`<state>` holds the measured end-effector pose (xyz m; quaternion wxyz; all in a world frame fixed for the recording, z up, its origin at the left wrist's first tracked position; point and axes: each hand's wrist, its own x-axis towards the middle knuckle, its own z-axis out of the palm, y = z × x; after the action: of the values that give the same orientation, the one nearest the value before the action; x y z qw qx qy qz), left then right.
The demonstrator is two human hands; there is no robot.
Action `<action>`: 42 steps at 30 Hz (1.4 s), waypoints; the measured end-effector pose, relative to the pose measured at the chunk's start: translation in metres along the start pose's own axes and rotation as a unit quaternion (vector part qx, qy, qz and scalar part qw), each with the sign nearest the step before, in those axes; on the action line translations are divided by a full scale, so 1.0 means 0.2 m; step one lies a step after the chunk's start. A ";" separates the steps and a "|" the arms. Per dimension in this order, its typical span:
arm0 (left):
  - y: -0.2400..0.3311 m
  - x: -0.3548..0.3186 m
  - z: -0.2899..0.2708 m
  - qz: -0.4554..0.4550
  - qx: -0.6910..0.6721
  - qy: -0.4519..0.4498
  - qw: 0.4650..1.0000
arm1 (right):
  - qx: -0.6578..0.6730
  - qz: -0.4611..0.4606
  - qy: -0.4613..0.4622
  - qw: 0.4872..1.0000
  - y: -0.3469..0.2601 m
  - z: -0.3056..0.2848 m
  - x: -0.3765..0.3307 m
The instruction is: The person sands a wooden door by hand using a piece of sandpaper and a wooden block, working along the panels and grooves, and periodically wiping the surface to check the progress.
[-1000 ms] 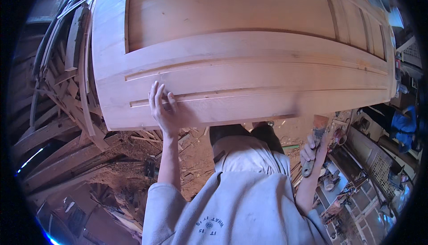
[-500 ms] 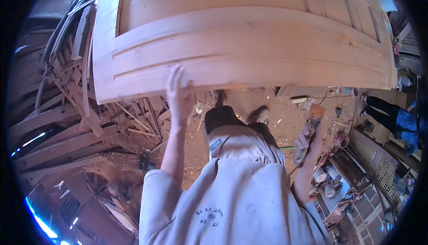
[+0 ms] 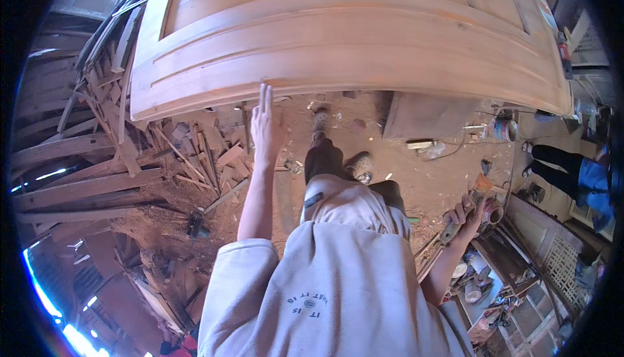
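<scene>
A large pale wooden panelled door (image 3: 351, 38) lies flat across the upper part of the view. My left hand (image 3: 265, 123) is stretched out with its fingers straight, the fingertips just at the door's near edge. Low at the right, my right hand (image 3: 463, 212) is closed around the handle of a paintbrush (image 3: 469, 204) with an orange-brown head, held down beside my hip. My grey sweatshirt fills the lower middle, and my feet stand on the dirt floor under the door's edge.
A heap of wood offcuts and planks (image 3: 162, 155) lies at the left. Another person in blue top and dark trousers (image 3: 572, 175) stands at the right. Tins and clutter (image 3: 481, 272) sit at the lower right. Sawdust covers the floor (image 3: 416, 168).
The door has shifted up and away in the view as I stepped back. My left hand slid off its top face and now reaches only its near edge. The right hand keeps the brush.
</scene>
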<state>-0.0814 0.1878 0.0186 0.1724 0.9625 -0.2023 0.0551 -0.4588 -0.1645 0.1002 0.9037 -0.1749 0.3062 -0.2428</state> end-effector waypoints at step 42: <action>2.21 0.94 0.70 0.203 -0.154 -0.097 0.962 | -0.064 -0.028 0.120 0.990 -1.19 -0.10 1.22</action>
<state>-0.0853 -0.3116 0.0571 0.2829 0.8639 -0.4151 -0.0367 -0.3813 -0.4965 0.0807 0.8404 -0.2103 0.4218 -0.2674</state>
